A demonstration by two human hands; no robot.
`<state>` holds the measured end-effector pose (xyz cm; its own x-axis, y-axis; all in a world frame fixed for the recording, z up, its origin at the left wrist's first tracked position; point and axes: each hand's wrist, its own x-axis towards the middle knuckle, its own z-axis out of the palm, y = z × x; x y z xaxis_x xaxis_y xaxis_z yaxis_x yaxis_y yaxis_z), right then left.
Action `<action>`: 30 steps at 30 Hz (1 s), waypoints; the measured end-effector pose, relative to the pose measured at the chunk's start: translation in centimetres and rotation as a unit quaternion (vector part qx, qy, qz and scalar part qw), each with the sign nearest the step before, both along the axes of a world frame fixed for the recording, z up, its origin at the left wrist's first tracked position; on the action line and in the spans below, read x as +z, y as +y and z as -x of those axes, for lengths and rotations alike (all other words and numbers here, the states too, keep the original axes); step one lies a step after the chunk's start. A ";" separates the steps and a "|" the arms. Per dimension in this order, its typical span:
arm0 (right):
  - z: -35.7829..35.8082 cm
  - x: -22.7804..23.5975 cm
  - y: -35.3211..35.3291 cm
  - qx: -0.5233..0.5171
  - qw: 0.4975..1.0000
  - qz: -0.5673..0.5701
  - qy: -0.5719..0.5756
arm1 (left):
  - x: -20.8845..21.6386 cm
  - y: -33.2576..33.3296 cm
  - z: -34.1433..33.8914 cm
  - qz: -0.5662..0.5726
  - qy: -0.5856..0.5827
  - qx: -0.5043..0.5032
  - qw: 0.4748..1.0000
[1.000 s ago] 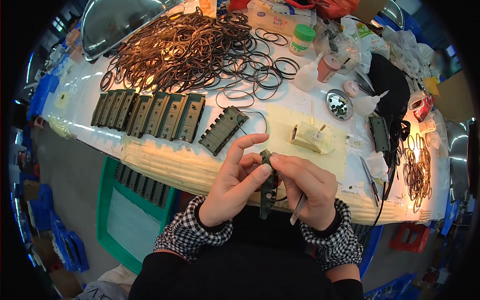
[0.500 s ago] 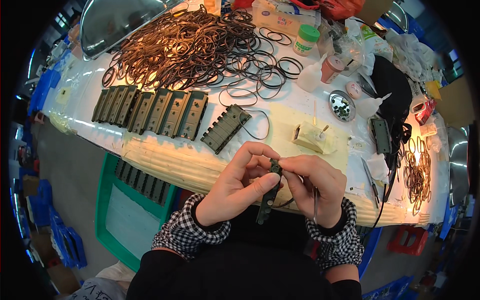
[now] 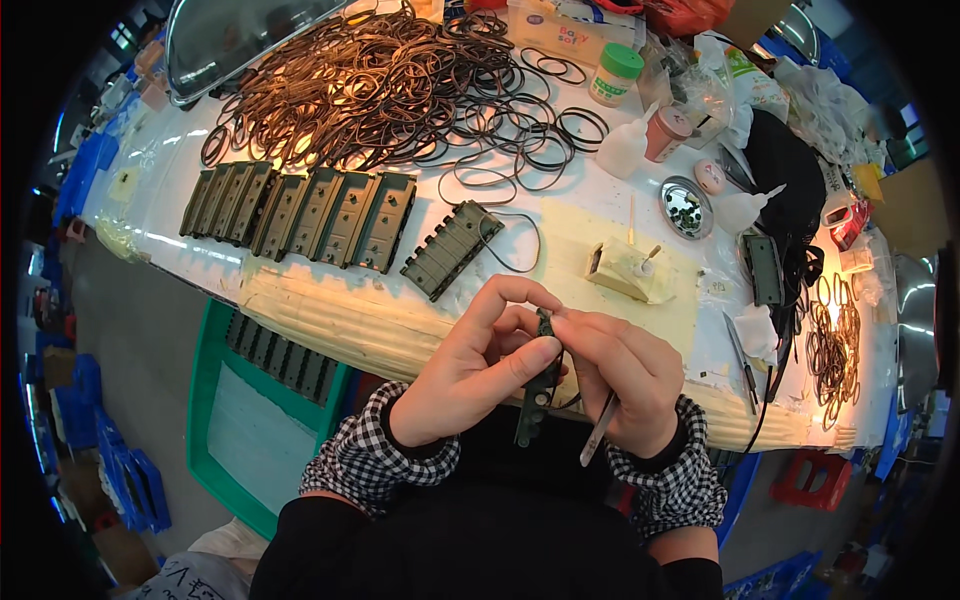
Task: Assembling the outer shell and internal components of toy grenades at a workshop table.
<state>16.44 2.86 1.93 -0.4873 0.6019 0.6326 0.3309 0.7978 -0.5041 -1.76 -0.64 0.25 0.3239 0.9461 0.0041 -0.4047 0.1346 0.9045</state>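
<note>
Green tray (image 3: 198, 430) w/ ribbed pcs (image 3: 280, 357), dish (image 3: 672, 192) w/ bits (image 3: 688, 217), hands (image 3: 470, 385) (image 3: 630, 380) tight on dk part (image 3: 529, 425).

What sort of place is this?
Likely a workshop or small factory where parts are worked by hand. The signs: a row of matching olive-green parts, a big heap of dark loops, and a slim dark green part held in the left hand.

On the surface (image 3: 160, 195), upper left of centre, lies a heap of loops (image 3: 370, 85); below it, a row of parts (image 3: 335, 220), with a lone part (image 3: 452, 250) to its right. Further right, a box (image 3: 620, 270) sits on a sheet (image 3: 572, 220), below a dish (image 3: 662, 210). Lower centre, the hands (image 3: 470, 375) flank a held part (image 3: 531, 425). Lower left, a tray (image 3: 198, 420) contains more parts (image 3: 285, 360).
</note>
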 end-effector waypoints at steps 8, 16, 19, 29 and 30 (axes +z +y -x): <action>0.6 0.2 -0.4 -0.020 0.998 0.062 0.021 | -0.6 0.2 -0.7 -0.046 -0.004 0.055 0.997; 0.6 0.6 -1.0 -0.041 0.994 0.103 0.004 | -0.4 0.1 -0.9 -0.053 -0.009 0.074 0.996; 0.6 0.9 -1.0 -0.040 0.989 0.143 -0.001 | -0.9 0.3 -0.6 -0.030 -0.009 0.083 0.996; 0.7 0.3 -0.8 -0.015 0.992 0.107 -0.060 | -2.1 2.2 1.0 -0.060 0.033 0.126 0.990; 0.5 0.6 -0.9 -0.016 0.990 0.107 -0.088 | -2.3 2.3 1.0 -0.063 0.030 0.129 0.989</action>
